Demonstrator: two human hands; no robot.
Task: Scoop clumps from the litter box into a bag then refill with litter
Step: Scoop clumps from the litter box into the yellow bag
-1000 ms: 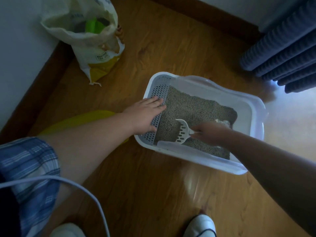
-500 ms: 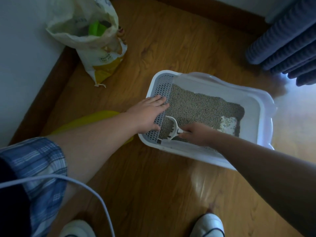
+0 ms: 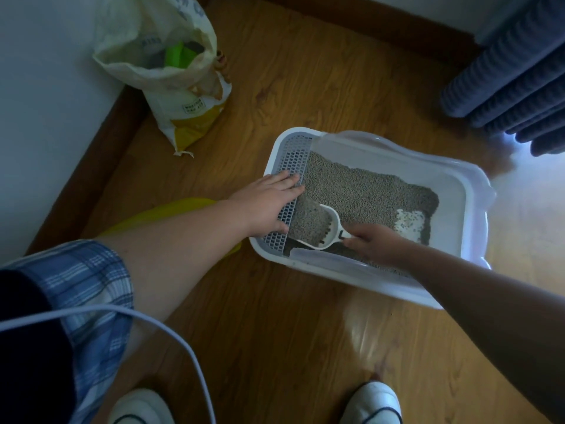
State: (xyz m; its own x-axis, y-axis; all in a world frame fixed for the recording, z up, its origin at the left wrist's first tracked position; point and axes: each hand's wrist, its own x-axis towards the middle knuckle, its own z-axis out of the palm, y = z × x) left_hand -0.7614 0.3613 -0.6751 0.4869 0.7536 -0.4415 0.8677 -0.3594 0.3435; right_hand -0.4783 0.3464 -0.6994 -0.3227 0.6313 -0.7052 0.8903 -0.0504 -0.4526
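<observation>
The litter box (image 3: 477, 185) sits on the wood floor (image 3: 275, 332) near a room corner, with grey litter (image 3: 367, 194) over most of its bottom and a bare white patch (image 3: 409, 223) toward the right end. At its near left the scoop (image 3: 336, 231) is loaded with litter, and the right grip (image 3: 376, 244) curls round its handle. The left grip (image 3: 263, 206), fingers straight and flat, presses on the grid (image 3: 293, 166) along the box's left edge. A yellow bag (image 3: 171, 212) lies on the floor under the left forearm. Farther off, an open sack (image 3: 183, 96) with a green thing (image 3: 177, 58) inside stands by the brown skirting (image 3: 101, 154) and white wall (image 3: 46, 102). A blue curtain (image 3: 513, 71) hangs at far right. White shoes (image 3: 371, 403) and a white cable (image 3: 153, 322) show nearest.
</observation>
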